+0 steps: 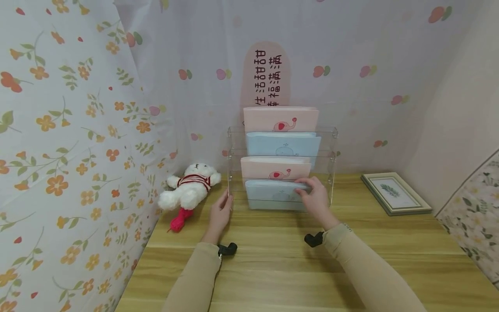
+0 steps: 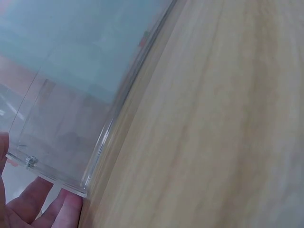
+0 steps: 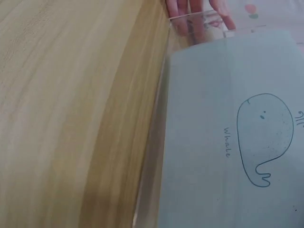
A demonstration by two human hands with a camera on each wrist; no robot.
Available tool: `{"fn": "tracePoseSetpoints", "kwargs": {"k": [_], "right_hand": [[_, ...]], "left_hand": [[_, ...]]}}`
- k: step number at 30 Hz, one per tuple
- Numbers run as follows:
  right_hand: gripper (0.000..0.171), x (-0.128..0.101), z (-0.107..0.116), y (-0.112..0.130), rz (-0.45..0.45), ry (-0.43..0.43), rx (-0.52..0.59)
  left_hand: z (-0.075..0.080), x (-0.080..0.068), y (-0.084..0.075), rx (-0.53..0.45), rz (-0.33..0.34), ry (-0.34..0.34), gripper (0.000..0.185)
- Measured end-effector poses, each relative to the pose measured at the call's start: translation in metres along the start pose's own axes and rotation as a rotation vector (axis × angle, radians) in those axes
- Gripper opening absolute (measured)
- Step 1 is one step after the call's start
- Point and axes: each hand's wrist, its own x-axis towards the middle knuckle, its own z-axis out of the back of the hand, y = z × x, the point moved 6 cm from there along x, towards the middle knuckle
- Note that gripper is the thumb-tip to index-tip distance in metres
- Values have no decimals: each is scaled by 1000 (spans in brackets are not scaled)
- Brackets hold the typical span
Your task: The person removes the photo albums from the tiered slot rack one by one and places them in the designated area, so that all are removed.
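A clear acrylic rack (image 1: 332,143) stands at the back of the wooden table (image 1: 273,268). Its stepped tiers hold two pink elephant booklets (image 1: 280,119) and two blue whale booklets. My left hand (image 1: 220,211) lies flat against the rack's left side wall, and its fingers (image 2: 59,209) show at the rack's lower corner (image 2: 71,133). My right hand (image 1: 315,200) curls its fingers over the top edge of the front blue whale booklet (image 1: 270,196). In the right wrist view that booklet (image 3: 223,142) shows a whale drawing, with the left hand's fingers (image 3: 183,7) beyond the acrylic.
A white plush bear (image 1: 191,190) in a red striped top lies left of the rack, against the floral curtain (image 1: 70,151). A framed leaf picture (image 1: 395,193) lies flat at the table's right rear. A pink sign (image 1: 267,73) hangs behind the rack.
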Motion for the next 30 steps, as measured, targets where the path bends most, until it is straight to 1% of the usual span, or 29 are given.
{"fn": "tracePoseSetpoints", "kwargs": {"k": [5,9,11,16,20,26,30], "right_hand": [[19,2,14,11,39,-55,31],[20,2,29,20,72,-82,55],[21,1,39,26,86,-96,48],[24,-5,62,40,107,-145,29],[24,-13,81,45,113,-177,28],[23,-29,116,42,78,-220,7],[24,-41,142,32,34,-245,4]], "left_hand": [[0,-2,0,-1,13,10,48],[-1,-2,2,4,32,15,49],[-1,-2,2,3,37,13,50],[-1,-1,3,5,29,3,50],[0,-2,3,16,31,-11,48],[0,-3,0,16,31,-15,45],[0,-3,1,24,37,-20,45]]}}
